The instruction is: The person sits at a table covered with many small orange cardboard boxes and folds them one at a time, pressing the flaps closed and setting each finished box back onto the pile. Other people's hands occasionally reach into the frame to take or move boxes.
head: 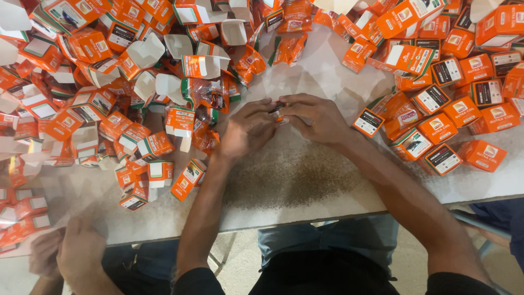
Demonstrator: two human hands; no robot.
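Both hands met at the middle of the pale table (305, 180). The left hand (246, 130) and right hand (316, 117) pinched 1 small orange packet (277, 111) between their fingertips (mostly hidden by the fingers). Open orange cartons (109, 93) lay heaped far left, closed orange boxes (453, 109) right. Another person's hand (79, 254) rested near left.

Bare table (295, 180) between box heaps (109, 109) (open left, closed right).
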